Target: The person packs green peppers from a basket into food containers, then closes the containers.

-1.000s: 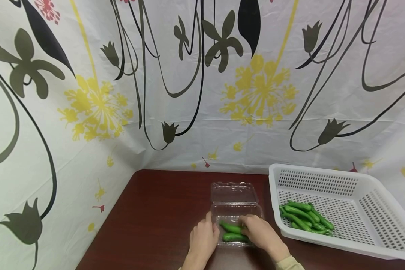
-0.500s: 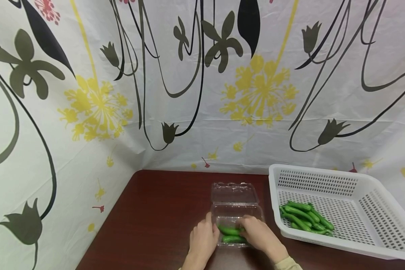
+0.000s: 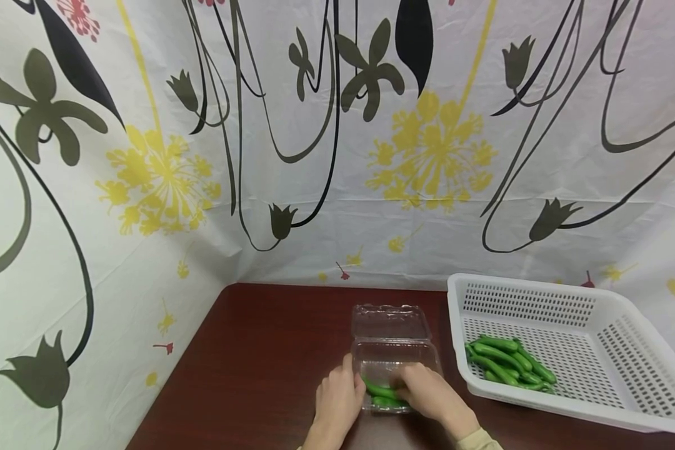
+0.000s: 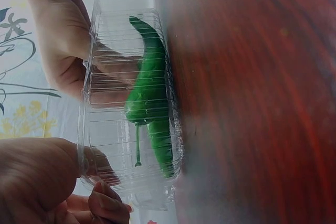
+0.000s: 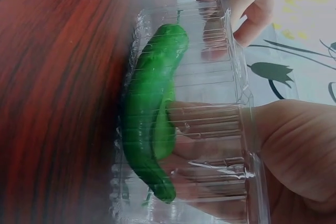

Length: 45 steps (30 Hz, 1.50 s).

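A clear plastic clamshell container lies with its lid folded back on the table. My left hand pinches its left wall, thumb inside and fingers outside. My right hand reaches over the right side into the tray and holds a green pepper by its right end. Nearer the front wall lies another green pepper. In the left wrist view the right fingers show behind the peppers. The right wrist view shows a front pepper through the ribbed wall, with the right thumb behind it.
To the right stands a white perforated basket, with several green peppers heaped at its left end. Beneath everything is a dark red-brown table. A flower-patterned cloth hangs behind and on the left.
The peppers in the container have shifted slightly left and toward the front. My right hand has moved a little with them, its fingers lower in the tray. The left hand stays in place.
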Tool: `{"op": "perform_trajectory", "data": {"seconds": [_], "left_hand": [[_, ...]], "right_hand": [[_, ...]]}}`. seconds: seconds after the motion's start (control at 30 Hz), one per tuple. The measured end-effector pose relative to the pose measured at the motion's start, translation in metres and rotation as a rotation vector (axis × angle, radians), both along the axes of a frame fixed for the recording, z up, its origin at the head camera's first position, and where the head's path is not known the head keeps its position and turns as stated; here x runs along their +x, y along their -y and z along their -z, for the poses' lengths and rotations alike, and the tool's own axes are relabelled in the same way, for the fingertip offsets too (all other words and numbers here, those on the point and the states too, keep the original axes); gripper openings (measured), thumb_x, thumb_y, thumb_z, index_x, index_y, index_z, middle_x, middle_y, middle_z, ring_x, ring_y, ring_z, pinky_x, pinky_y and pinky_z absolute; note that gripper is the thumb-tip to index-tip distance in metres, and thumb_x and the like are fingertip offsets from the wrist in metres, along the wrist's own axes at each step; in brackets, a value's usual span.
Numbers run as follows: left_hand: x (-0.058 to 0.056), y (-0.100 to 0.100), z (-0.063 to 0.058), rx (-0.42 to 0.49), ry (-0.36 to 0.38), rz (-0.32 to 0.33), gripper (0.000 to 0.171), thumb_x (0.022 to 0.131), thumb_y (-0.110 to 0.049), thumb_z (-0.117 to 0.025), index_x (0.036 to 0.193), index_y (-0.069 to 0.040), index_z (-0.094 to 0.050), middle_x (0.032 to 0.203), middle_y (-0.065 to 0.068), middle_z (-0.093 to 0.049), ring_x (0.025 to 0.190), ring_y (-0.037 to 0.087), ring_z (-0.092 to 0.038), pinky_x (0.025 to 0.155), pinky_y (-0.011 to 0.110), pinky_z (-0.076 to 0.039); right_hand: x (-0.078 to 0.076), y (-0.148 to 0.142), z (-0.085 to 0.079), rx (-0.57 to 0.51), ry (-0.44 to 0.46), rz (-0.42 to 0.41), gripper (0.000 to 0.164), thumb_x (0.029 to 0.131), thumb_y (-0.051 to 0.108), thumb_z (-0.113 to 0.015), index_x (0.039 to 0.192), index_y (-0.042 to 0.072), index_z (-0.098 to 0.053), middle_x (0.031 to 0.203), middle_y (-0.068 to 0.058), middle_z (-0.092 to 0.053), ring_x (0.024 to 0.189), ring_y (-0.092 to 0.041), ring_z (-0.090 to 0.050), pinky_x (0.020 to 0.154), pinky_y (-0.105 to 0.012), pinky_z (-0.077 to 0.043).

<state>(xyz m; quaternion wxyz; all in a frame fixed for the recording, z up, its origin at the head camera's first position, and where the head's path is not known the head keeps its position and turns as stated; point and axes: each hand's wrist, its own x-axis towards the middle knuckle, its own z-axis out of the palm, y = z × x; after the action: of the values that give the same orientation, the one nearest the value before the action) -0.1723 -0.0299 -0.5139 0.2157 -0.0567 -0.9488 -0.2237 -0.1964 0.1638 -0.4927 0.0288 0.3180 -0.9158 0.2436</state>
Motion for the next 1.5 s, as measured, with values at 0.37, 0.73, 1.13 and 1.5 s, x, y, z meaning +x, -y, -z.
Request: {"op": "perform_trajectory", "data": {"seconds": [0.37, 0.73, 1.13, 1.5], "left_hand": [[0.000, 0.000, 0.000, 0.005, 0.016, 0.001, 0.036, 0.083, -0.008, -0.071, 0.117, 0.002, -0.066, 0.078, 0.011, -0.069, 0.052, 0.026, -0.063, 0.041, 0.035, -0.043], [0.002, 0.000, -0.001, 0.002, 0.016, 0.000, 0.037, 0.083, -0.007, -0.071, 0.118, 0.003, -0.065, 0.077, 0.011, -0.069, 0.051, 0.024, -0.062, 0.041, 0.033, -0.043], [0.000, -0.001, 0.001, 0.003, 0.004, 0.012, 0.037, 0.083, -0.007, -0.071, 0.117, 0.004, -0.065, 0.077, 0.011, -0.069, 0.049, 0.021, -0.060, 0.040, 0.031, -0.041], [0.001, -0.001, 0.000, -0.003, -0.005, 0.010, 0.036, 0.082, -0.006, -0.071, 0.116, 0.003, -0.065, 0.078, 0.012, -0.070, 0.052, 0.025, -0.063, 0.041, 0.033, -0.043]], "right_hand": [[0.000, -0.002, -0.002, 0.004, 0.034, -0.020, 0.020, 0.081, 0.006, -0.078, 0.074, 0.023, -0.068, 0.068, 0.017, -0.057, 0.060, 0.001, -0.045, 0.054, -0.027, -0.041], [0.001, -0.004, -0.009, 0.009, -0.017, -0.008, 0.014, 0.083, 0.006, -0.076, 0.094, 0.015, -0.076, 0.087, 0.005, -0.070, 0.081, -0.010, -0.066, 0.067, -0.035, -0.054], [0.002, -0.014, -0.022, -0.006, -0.151, 0.070, 0.032, 0.083, 0.001, -0.076, 0.113, 0.009, -0.071, 0.099, -0.003, -0.069, 0.086, -0.018, -0.068, 0.070, -0.037, -0.056], [-0.003, -0.018, -0.026, -0.077, -0.309, 0.150, 0.042, 0.078, 0.003, -0.083, 0.118, 0.009, -0.071, 0.103, -0.004, -0.068, 0.093, -0.021, -0.068, 0.082, -0.041, -0.056]]}}
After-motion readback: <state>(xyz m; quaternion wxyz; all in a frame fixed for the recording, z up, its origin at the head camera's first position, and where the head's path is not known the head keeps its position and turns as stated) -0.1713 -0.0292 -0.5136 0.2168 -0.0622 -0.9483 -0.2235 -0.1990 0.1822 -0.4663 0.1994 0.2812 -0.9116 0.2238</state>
